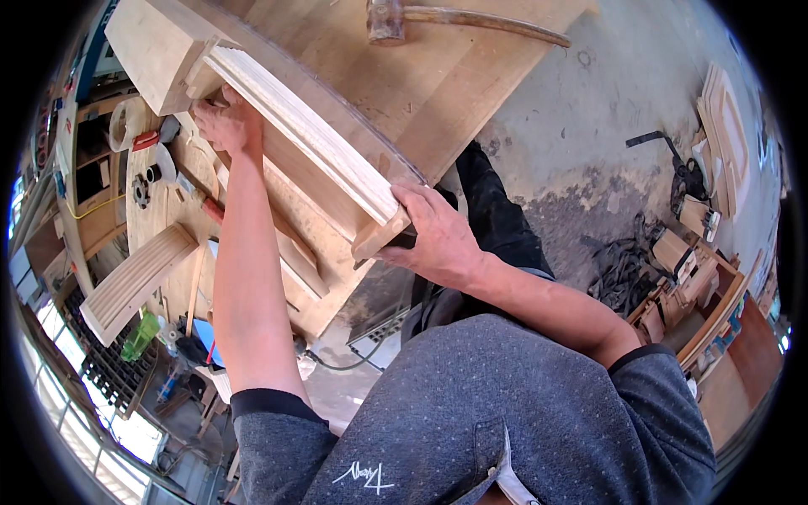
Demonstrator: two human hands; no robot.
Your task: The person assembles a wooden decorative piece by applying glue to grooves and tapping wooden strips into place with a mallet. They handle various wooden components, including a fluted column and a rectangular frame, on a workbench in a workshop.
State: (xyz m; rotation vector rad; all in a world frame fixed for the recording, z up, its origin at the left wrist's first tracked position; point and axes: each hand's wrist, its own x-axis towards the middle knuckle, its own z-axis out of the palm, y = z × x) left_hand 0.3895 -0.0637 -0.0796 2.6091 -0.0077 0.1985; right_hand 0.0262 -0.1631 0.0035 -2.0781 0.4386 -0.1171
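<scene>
A long pale wooden moulding [307, 135] with a stepped, grooved edge lies slantwise above the workbench. Its far end meets a thick wooden block [160, 52] at the upper left; whether the two are joined, I cannot tell. My left hand [229, 124] is closed around the moulding near that block, fingers curled over its side. At the near end, my right hand [439, 236] grips the moulding, thumb and fingers on opposite sides of the end face. Part of the right fingers is hidden beneath the wood.
A wooden-handled mallet [387, 21] rests on the bench top [471, 71] at the back. To the left, a curved fluted wooden piece [139, 282] lies by several tools on a second work surface [337, 282]. Wood scraps and black straps [627, 265] lie on the floor at the right.
</scene>
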